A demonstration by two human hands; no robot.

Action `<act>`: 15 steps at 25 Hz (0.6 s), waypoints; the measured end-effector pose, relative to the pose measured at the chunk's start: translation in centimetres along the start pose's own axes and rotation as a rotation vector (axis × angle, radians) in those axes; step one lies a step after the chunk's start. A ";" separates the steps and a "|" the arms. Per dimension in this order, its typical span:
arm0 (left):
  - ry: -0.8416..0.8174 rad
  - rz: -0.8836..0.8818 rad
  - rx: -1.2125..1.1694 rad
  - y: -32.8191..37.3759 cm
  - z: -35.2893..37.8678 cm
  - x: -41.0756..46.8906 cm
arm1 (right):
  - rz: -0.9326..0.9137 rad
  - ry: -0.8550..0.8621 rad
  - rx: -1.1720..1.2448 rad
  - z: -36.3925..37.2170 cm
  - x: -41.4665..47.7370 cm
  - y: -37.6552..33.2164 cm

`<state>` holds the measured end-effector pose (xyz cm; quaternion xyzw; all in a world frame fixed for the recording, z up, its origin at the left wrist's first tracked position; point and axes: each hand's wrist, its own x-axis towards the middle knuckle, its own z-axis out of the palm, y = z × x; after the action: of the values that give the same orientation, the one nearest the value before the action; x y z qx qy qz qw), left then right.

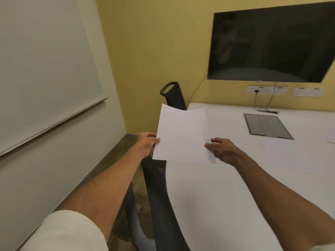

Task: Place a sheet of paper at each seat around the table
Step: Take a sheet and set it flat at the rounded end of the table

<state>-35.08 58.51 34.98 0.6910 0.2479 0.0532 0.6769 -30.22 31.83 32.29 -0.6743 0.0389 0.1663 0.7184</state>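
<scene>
white surface (226, 196) filled the lower right; i saw the left grip (146, 144) and right grip (222, 150) each clamped on a side edge of the paper sheet (181, 136), mid-frame.

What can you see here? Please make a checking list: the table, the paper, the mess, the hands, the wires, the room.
Surface: white table, grey hatch set in it.
Job's things: sheet of paper held above the table edge; second sheet seems to lie flat at the right.
Clutter: nothing seen.
Hands: left hand and right hand each pinch a side edge of the sheet.
Cables: black cable runs from the wall socket onto the table.
Surroundings: dark screen, whiteboard, far chair, near chair.
</scene>
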 end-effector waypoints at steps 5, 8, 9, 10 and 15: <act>-0.208 0.000 0.086 0.6 6.4 6.0 | 0.011 0.186 0.063 -4.1 1.4 0.7; -0.338 -0.001 0.138 0.1 10.4 9.3 | 0.022 0.332 0.117 -6.0 2.0 2.1; -0.386 0.004 0.159 0.0 11.6 10.4 | 0.027 0.379 0.138 -6.5 2.0 2.6; -0.433 0.009 0.183 -0.3 12.5 11.4 | 0.033 0.425 0.161 -6.7 2.0 3.3; -0.704 0.008 0.316 -1.5 16.9 15.4 | 0.079 0.685 0.285 -6.4 1.4 7.2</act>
<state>-15.09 49.45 28.16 0.7637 0.0028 -0.2238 0.6056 -29.95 26.09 24.45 -0.5822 0.3258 -0.0482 0.7433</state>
